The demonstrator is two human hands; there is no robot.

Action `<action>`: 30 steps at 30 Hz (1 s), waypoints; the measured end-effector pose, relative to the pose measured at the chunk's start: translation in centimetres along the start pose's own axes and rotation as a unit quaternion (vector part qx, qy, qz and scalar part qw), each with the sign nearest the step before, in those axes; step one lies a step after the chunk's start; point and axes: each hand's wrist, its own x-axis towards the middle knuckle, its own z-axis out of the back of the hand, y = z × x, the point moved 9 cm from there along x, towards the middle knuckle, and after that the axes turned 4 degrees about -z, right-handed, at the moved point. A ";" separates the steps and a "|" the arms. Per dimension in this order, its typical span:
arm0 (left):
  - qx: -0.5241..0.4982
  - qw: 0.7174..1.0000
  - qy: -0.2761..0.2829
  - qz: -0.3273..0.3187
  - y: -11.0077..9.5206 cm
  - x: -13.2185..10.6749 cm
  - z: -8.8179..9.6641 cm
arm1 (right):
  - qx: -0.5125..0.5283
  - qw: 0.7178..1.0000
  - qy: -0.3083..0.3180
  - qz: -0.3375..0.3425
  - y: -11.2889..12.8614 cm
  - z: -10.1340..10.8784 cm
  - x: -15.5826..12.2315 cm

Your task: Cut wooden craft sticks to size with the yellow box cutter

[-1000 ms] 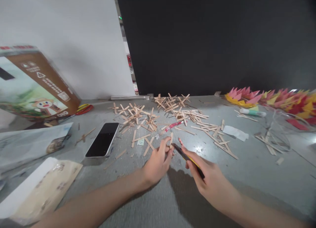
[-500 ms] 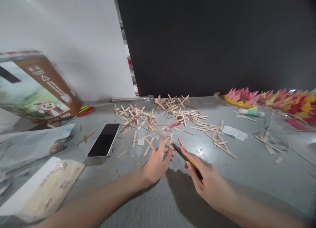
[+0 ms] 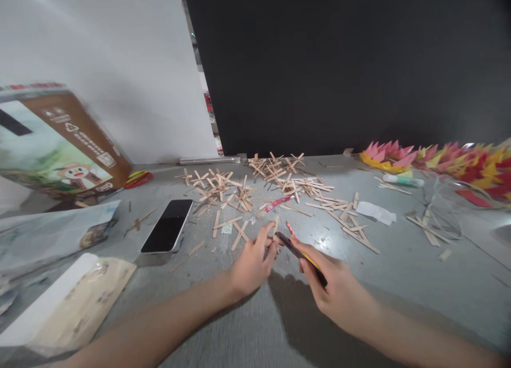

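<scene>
My left hand (image 3: 255, 261) pinches a small wooden stick (image 3: 276, 225) upright between its fingers, above the grey table. In my right hand (image 3: 333, 288) is a dark utility knife (image 3: 304, 259) with yellow edging, its front end at the stick close to the left fingertips. The blade itself is too small to make out. Just beyond both hands lie several wooden sticks joined in crosses (image 3: 240, 235) and a heap of similar crossed sticks (image 3: 275, 171). A red-and-white wrapper (image 3: 278, 202) rests in front of the heap.
A phone (image 3: 167, 227) lies left of my hands, near a cream packet (image 3: 85, 304) and a printed box (image 3: 67, 144). Loose sticks (image 3: 351, 219), a white paper scrap (image 3: 376, 212), a glue stick (image 3: 403, 181) and pink-yellow folded paper (image 3: 391, 158) lie to the right. A black panel (image 3: 339, 65) stands behind.
The view has shifted very slightly. Both hands keep nearly the same place, with the knife's front end still at the stick.
</scene>
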 end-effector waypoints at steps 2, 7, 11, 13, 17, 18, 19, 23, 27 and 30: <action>-0.027 1.000 -0.006 0.004 0.1 -0.1 -0.1 | 0.004 1.000 -0.004 0.002 0.1 0.0 0.0; -0.013 1.000 -0.006 0.009 0.2 -0.1 0.1 | 0.012 1.000 -0.009 0.008 -0.1 -0.4 -0.2; 0.009 1.000 0.009 -0.002 0.0 -0.1 0.0 | 0.011 1.000 -0.005 0.004 -0.3 -0.3 -0.2; -0.007 1.000 0.009 0.002 0.1 -0.1 -0.1 | 0.011 1.000 -0.004 0.003 -0.3 -0.3 -0.2; -0.059 0.998 -0.003 0.018 0.3 -0.1 -0.2 | 0.007 1.000 -0.006 0.009 -0.3 -0.3 -0.1; -0.063 0.998 -0.004 0.018 0.3 -0.1 -0.2 | 0.007 1.000 -0.007 0.010 -0.3 -0.3 -0.1; -0.059 0.998 -0.004 0.015 0.2 -0.1 -0.2 | 0.008 1.000 -0.006 0.009 -0.3 -0.3 -0.1; 0.000 1.000 0.003 -0.004 -0.1 -0.1 -0.1 | 0.013 1.000 0.003 0.000 -0.3 -0.3 0.0; -0.027 1.000 0.006 -0.005 -0.2 -0.2 -0.2 | 0.010 1.000 0.002 0.000 -0.3 -0.4 0.1; -0.055 0.998 0.001 0.008 0.0 -0.2 -0.2 | 0.004 1.000 -0.012 0.006 -0.4 -0.5 -0.1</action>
